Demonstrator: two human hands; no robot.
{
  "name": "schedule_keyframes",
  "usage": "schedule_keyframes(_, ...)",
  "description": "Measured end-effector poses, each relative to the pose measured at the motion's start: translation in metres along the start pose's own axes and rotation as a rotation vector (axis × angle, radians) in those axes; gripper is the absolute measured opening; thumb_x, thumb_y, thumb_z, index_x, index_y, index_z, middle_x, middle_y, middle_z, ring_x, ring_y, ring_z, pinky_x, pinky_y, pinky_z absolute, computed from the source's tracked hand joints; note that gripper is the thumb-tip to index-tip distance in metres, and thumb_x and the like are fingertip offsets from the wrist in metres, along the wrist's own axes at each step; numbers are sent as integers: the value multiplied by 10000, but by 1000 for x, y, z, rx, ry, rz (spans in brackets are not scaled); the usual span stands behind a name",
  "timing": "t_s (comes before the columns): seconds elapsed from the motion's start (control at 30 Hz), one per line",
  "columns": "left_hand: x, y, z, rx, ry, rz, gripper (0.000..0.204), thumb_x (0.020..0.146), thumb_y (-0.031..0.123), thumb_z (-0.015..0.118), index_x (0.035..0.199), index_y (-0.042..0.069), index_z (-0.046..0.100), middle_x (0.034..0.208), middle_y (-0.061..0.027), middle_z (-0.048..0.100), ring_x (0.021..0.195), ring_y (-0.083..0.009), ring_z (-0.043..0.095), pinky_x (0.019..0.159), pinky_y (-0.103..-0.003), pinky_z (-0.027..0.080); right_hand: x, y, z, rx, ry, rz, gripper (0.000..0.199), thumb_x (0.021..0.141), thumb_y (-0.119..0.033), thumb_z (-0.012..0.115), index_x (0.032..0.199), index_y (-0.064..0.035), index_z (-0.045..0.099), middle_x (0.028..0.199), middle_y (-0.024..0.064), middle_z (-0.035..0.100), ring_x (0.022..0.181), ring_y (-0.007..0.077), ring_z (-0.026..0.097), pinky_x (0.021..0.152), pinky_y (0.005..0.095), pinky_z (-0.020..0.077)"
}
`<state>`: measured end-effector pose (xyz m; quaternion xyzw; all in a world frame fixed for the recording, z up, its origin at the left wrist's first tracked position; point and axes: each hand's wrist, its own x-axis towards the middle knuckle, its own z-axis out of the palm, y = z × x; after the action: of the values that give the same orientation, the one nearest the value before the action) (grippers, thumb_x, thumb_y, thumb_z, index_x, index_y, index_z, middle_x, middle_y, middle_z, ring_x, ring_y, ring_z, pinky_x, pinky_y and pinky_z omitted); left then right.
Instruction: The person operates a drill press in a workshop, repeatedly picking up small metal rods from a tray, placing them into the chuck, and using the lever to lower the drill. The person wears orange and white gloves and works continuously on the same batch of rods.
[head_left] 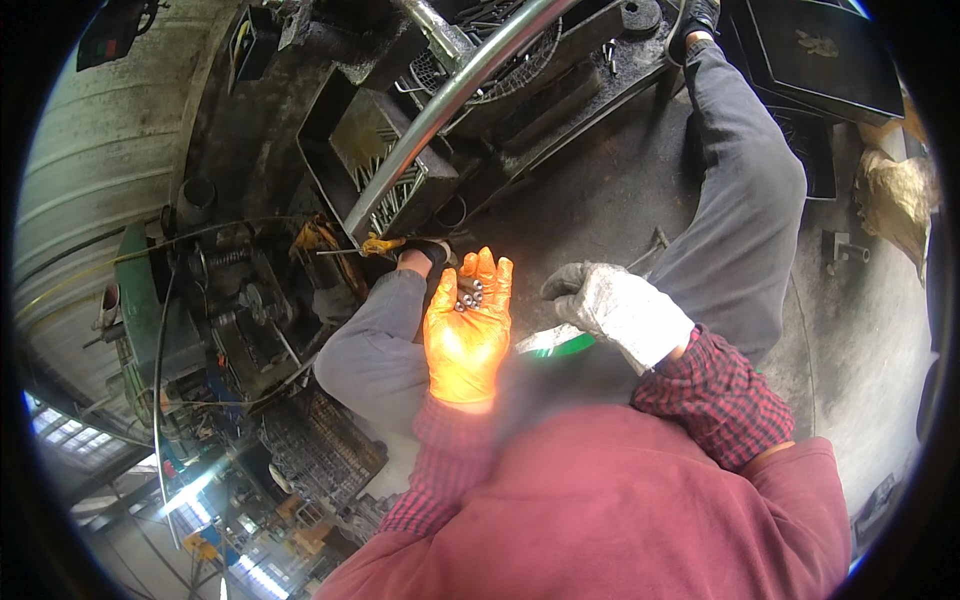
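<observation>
My left hand [466, 340], in an orange glove, is turned palm up at the middle of the view. Its fingers curl around a small bunch of short metal rods [469, 294], whose shiny round ends face me. To its right is my right hand [625, 312], in a worn white and grey glove, back upward and apart from the rods. Those fingers are bent inward and pressed together; whatever they may hold is hidden. Ahead of my left hand, a metal bin [433, 176] contains many loose metal rods [398, 192].
A thick shiny bar [455, 100] slants across the bin. Beyond it are a wire basket [515, 75] and a dark machine bed [590, 115]. Dark trays [820, 60] sit at far right. Greasy machinery [250, 310] fills the left, and my legs [745, 200] spread to both sides.
</observation>
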<state>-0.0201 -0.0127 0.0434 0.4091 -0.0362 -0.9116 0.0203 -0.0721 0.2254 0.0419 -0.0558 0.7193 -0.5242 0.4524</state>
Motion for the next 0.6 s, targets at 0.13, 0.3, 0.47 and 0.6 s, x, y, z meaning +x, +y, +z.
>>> schedule_keyframes(0.13, -1, 4, 0, -13, 7, 43, 288, 1099, 152, 585, 1264, -76, 644, 1242, -234, 744, 1206, -363, 719, 1214, -610, 462, 0, 1, 1, -12, 8, -31, 398, 935, -281, 628, 1259, -102, 774, 1179, 171, 780, 1092, 353, 748, 959, 420, 575)
schedule_keyframes(0.3, -1, 3, -2, 24, -16, 106, 287, 1101, 149, 592, 1270, -79, 638, 1253, -239, 737, 1224, -359, 710, 1219, -604, 461, -1, 3, 2, -32, 24, -36, 406, 931, -302, 646, 1263, -106, 774, 1178, 174, 780, 1097, 346, 749, 964, 419, 574)
schedule_keyframes(0.47, -6, 4, 0, 9, -26, 82, 218, 1100, 143, 618, 1172, -59, 657, 1169, -186, 745, 1229, -387, 693, 1184, -616, 505, -4, 1, 2, -9, 15, -14, 404, 944, -294, 650, 1271, -87, 764, 1167, 171, 785, 1048, 333, 764, 925, 413, 586)
schedule_keyframes(0.6, -8, -2, 1, 102, -40, 167, 234, 1103, 154, 619, 1169, -68, 648, 1183, -205, 739, 1220, -388, 694, 1174, -595, 518, -4, -1, 2, 60, -19, 42, 411, 949, -279, 650, 1288, -71, 753, 1138, 172, 791, 1007, 321, 773, 899, 404, 593)
